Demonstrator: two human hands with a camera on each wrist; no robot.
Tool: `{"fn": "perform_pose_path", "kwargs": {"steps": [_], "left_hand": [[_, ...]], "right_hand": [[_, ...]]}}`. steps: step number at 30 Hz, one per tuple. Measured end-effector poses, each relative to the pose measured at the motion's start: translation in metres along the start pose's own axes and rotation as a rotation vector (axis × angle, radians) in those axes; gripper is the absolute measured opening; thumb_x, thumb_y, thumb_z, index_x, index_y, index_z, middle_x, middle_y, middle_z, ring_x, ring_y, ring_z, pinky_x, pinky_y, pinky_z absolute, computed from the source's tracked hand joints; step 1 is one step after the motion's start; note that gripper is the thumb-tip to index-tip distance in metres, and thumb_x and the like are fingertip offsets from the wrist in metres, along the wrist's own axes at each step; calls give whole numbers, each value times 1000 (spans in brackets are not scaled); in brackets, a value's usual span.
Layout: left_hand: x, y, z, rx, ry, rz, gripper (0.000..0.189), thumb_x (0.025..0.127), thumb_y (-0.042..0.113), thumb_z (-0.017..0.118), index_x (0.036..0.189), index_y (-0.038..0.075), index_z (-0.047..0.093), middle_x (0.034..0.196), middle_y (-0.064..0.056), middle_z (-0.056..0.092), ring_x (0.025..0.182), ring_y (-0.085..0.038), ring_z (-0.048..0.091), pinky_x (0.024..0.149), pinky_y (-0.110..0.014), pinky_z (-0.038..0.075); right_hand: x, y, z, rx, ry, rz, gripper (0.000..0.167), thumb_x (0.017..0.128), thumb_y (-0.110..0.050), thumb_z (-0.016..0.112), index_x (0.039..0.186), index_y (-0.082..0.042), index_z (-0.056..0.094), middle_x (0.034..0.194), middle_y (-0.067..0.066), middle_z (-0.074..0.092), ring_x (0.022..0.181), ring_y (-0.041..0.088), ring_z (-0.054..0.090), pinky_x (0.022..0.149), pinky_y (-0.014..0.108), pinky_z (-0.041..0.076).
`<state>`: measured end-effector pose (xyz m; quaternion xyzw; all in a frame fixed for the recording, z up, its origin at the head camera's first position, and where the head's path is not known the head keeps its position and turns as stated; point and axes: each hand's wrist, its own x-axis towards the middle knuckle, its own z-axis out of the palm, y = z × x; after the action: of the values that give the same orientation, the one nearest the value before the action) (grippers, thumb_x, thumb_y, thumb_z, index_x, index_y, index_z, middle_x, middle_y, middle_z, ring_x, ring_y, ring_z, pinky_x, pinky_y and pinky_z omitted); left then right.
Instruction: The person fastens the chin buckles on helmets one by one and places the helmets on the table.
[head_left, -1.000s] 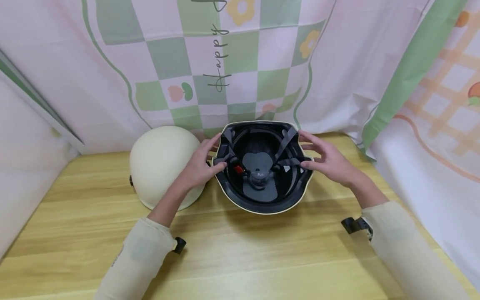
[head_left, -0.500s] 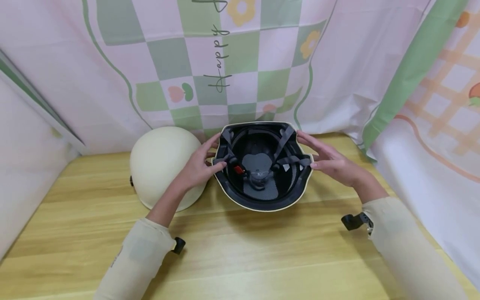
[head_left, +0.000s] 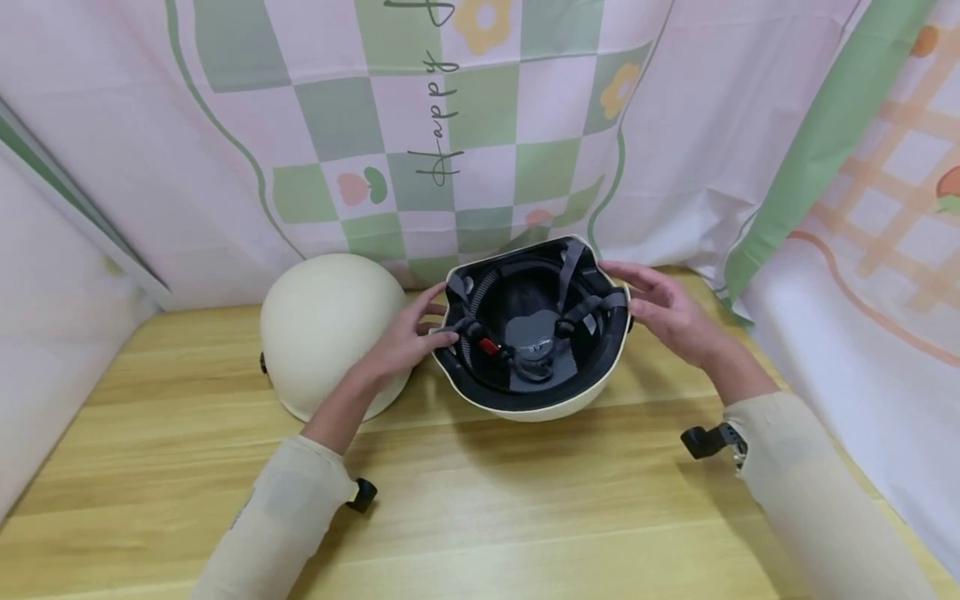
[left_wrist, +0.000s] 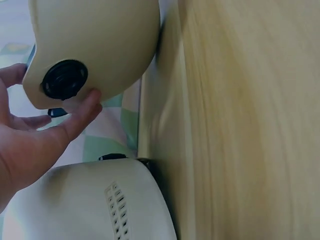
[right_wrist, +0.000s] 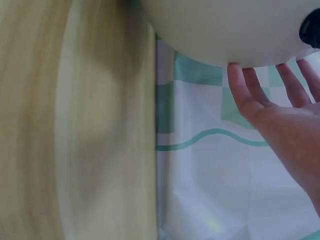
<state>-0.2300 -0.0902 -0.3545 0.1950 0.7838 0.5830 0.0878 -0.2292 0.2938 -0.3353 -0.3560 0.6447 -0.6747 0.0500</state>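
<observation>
A cream helmet (head_left: 555, 407) lies tipped upside down, its black padded inside with grey straps and a red buckle facing up and toward me. My left hand (head_left: 399, 342) holds its left rim, the thumb over the edge and the other fingers outside. In the left wrist view these fingers touch the shell (left_wrist: 120, 45) near a round black knob (left_wrist: 65, 79). My right hand (head_left: 675, 321) has extended fingers against the right side. The right wrist view shows its fingertips (right_wrist: 233, 70) touching the shell. A second cream helmet (head_left: 326, 325) sits dome up beside my left hand.
Both helmets are on a wooden table (head_left: 487, 517), near its back edge. A printed curtain (head_left: 480, 108) with green checks hangs right behind them. White cloth (head_left: 60, 292) closes the left side, and more curtain (head_left: 862, 292) hangs at the right.
The upside-down helmet has turned and tilted, its right side rising and its inside facing more to the left. My right thumb has moved from the rim to the outside; the second helmet stays put.
</observation>
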Motion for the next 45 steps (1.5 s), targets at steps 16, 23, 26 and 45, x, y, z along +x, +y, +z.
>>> {"fn": "perform_pose_path", "kwargs": {"steps": [16,23,26,45], "left_hand": [[2,-3,13,-135,-3,-168,79,95,11,68,163,14,27,147,-26,50,121,-34,61,92,-42,51],[3,-9,19,-145,-78,-226,81,98,15,70,165,16,24,139,-25,55,101,-27,67,85,-44,59],[3,-10,22,-157,-130,-255,84,99,15,70,166,16,20,132,-25,60,90,-24,68,78,-47,62],[4,-22,29,-10,-264,-221,93,100,10,70,168,12,7,86,-8,65,66,-20,66,60,-34,59]], "right_hand": [[-4,-15,-3,5,62,52,51,99,16,50,144,-7,57,143,0,62,129,11,60,104,22,49],[2,-21,0,-116,121,71,47,103,7,48,141,-17,61,138,-6,64,126,7,60,102,18,49],[3,-22,-2,-116,70,68,52,103,9,45,148,-16,56,144,-7,60,129,7,57,102,18,48],[11,-31,16,-205,0,59,73,90,19,59,156,-10,46,153,-6,51,137,11,47,101,20,48]]}}
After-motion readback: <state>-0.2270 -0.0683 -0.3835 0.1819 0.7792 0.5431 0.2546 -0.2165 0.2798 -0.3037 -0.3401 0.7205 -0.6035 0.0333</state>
